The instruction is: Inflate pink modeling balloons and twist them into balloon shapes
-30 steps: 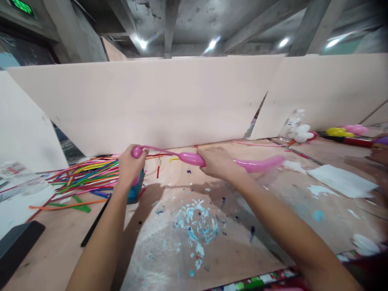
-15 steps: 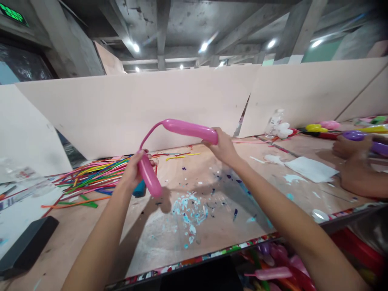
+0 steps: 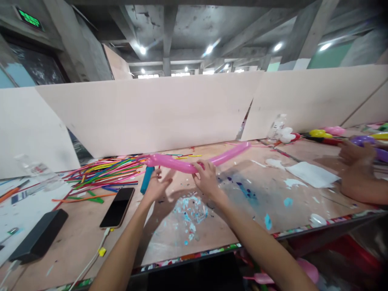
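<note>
Near-left corner of the table: black block, then smartphone, screen dark. Mid-table, above the paint spatter: right hand pinches the pink modelling balloon mid-length; 1 end points left, 1 angles toward the far edge. Left hand: fingers spread, just beside the left end; can't tell if a fingertip touches. Change: 0.5 s ago both hands gripped it, thin neck stretched between 2 inflated parts. Now left's off, so right alone carries it; left's free to re-grip. Beyond: blue tube-like object, uninflated balloons near far-left edge. Far-right edge: clear bottle.
</note>
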Available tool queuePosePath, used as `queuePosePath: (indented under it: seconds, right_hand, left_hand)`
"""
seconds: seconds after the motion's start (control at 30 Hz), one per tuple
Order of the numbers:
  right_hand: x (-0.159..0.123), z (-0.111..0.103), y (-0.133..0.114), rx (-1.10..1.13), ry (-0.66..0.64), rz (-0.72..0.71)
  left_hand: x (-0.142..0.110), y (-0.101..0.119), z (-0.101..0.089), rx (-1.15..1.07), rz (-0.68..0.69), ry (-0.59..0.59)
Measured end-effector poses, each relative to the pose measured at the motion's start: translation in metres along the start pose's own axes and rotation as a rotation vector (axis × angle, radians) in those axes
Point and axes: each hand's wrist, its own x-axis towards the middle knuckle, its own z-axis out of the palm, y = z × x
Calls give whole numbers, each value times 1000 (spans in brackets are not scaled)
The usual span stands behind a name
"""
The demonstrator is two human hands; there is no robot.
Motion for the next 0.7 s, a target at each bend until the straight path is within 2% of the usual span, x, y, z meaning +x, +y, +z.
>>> queuePosePath:
  seconds: [0.07,0.13,0.17,0.23,0.27,0.3,0.37,0.43,0.53,0.57,0.63,0.7]
  right_hand:
    - [-4,1,-3,-16,-55,-40]
    - [-10,1,-13,4,-114,-160]
    - [-13,2,-19,31,-123,-217]
    - [-16,4,-28,120,-65,-217]
    - [-16,5,-29,190,-3,-135]
    - [-14,6,-27,285,66,5]
    - [-6,8,-15,569,168,400]
    - [5,7,8,922,144,792]
    - [17,-1,49,1144,135,920]
    - [20,-5,61,1271,198,955]
    - [22,-12,80,1508,405,1038]
    - [21,-16,91,1662,598,1091]
  left_hand:
    - [-11,-4,5,48,-126,-172]
    - [-19,-8,14,-72,-154,-299]
    - [-20,-9,18,-194,-134,-287]
    - [-17,-12,21,-379,-78,-144]
    - [-14,-13,18,-429,-58,-62]
    - [-9,-13,14,-459,-33,14]
    - [0,-14,-1,-495,26,139]
    - [8,-15,-19,-499,52,225]
    - [17,-15,-42,-421,-7,159]
    - [19,-15,-48,-413,-25,135]
    - [22,-15,-57,-420,-51,86]
    - [23,-14,-62,-430,-73,94]
